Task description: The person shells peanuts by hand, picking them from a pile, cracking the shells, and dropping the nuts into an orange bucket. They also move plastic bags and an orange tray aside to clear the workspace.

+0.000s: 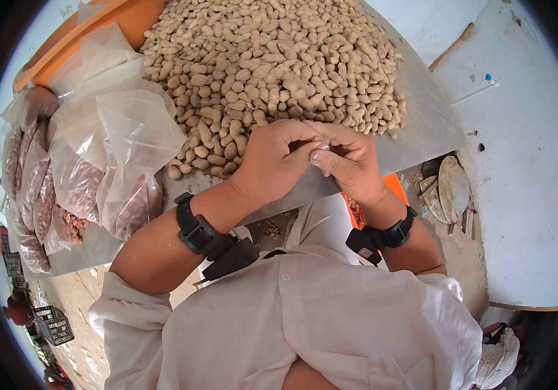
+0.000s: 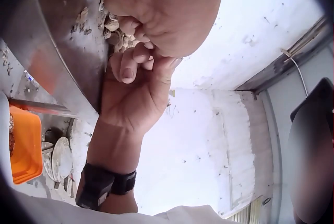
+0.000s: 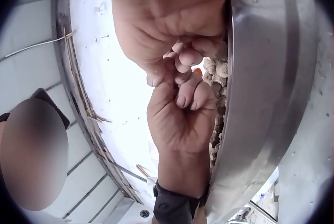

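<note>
The left hand (image 1: 272,156) and right hand (image 1: 353,162) meet at the fingertips over the near edge of a metal table (image 1: 428,117). Thumbs and forefingers of both pinch what looks like a peanut, almost wholly hidden by the fingers. Right behind the hands spreads a big heap of unshelled peanuts (image 1: 279,65). In the left wrist view, the right hand (image 2: 128,98) faces up with its fingers curled. The right wrist view has the left hand (image 3: 182,119) below, its thumb tip against the other hand.
Clear plastic bags (image 1: 80,175) of reddish kernels lie on the table's left, with loose kernels (image 1: 74,224) near them. An orange basin (image 1: 119,23) stands behind. Below the table edge is an orange bin (image 2: 26,145) with reddish contents. A white wall (image 1: 526,162) rises at the right.
</note>
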The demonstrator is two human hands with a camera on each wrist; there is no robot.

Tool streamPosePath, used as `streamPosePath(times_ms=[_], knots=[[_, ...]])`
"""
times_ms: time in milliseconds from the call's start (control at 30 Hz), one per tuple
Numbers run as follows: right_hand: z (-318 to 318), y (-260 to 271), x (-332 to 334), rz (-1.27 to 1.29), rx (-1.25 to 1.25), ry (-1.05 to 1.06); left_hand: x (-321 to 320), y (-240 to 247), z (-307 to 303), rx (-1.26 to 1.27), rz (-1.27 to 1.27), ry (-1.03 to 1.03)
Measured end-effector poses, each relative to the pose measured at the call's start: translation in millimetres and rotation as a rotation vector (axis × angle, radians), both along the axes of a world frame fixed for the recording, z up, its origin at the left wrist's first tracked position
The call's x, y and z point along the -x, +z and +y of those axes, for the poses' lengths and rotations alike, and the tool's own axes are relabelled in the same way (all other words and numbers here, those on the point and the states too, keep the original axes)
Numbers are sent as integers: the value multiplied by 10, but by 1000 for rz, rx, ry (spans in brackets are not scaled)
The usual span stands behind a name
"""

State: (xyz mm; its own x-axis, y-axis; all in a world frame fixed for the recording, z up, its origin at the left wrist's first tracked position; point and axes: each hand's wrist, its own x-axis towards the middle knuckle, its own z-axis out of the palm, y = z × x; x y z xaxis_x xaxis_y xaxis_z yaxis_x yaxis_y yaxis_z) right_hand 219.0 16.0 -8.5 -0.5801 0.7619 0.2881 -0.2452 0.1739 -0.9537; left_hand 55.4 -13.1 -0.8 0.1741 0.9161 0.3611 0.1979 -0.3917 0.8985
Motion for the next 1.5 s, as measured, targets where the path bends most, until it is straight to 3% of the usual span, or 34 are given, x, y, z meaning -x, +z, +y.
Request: streamPosePath(times_ms=[333,533,633,733,933,1133,1233,1433,1500], knots=[[31,-15,-13,-60,54,-42,-12,-7,0,37,-74,-6],[100,121,-56,-261,-343,-126,33,50,10,298,-269,-44],[66,105,-22,-248,-391,-212,37,4,39,367,-381,-96],[-30,64,56,-168,-200,-275,19,-4,28,435,-528,-125],[-56,12,164,60,-94,-247,-6,-92,87,451,-771,-179],[46,-18,220,381,213,-101,48,-53,116,525,-1019,-297],[39,36,219,355,258,-60,57,-85,132,542,-1052,-340],[19,78,260,129,107,-272,66,-61,112,615,-1066,-341],[32,63,236,-37,-243,-374,80,-61,114,654,-1087,-368]])
